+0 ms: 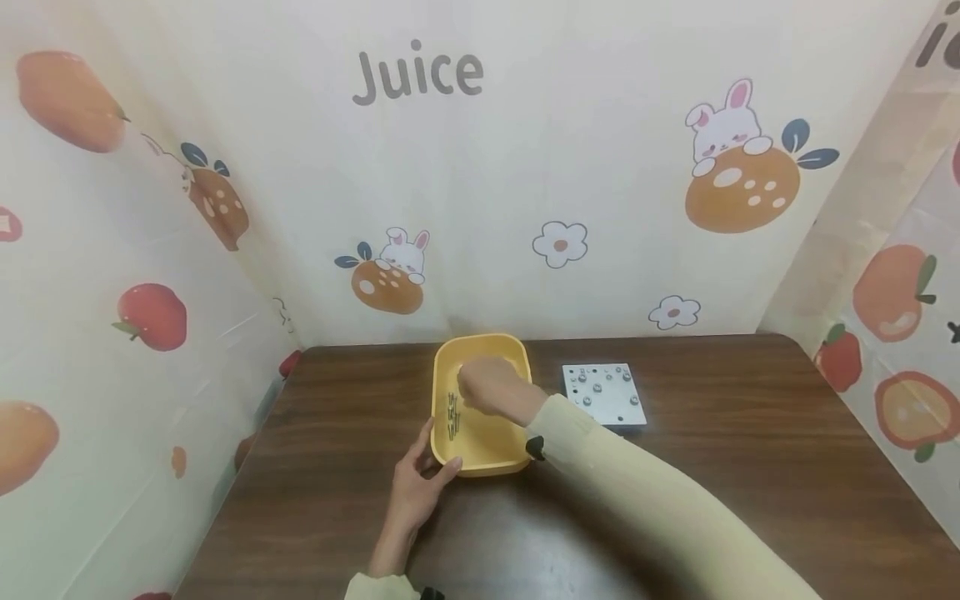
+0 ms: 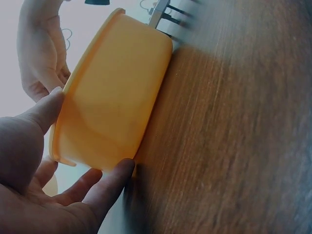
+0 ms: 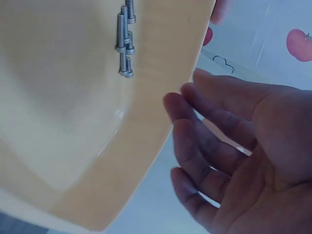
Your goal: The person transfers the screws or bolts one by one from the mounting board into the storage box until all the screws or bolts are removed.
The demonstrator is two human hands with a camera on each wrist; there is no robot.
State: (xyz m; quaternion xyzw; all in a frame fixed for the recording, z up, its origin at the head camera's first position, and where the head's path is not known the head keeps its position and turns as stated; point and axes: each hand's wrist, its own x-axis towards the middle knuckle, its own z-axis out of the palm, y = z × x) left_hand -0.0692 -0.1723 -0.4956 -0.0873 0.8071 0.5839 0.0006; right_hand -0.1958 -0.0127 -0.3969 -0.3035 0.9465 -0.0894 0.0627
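1. The cream sleeve (image 1: 660,492) led to the right hand (image 1: 493,387), loosely curved, holding nothing.
2. The left hand (image 1: 415,489) gripped the yellow tray (image 1: 487,454) at seven o'clock.
3. Socket-head screws (image 3: 121,31) lay inside at nine, seemingly gathered; what remained was unclear.

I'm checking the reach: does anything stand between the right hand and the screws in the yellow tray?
Nothing visible does. The right hand hovers above the yellow tray, and the screws lie uncovered inside, near its left wall.
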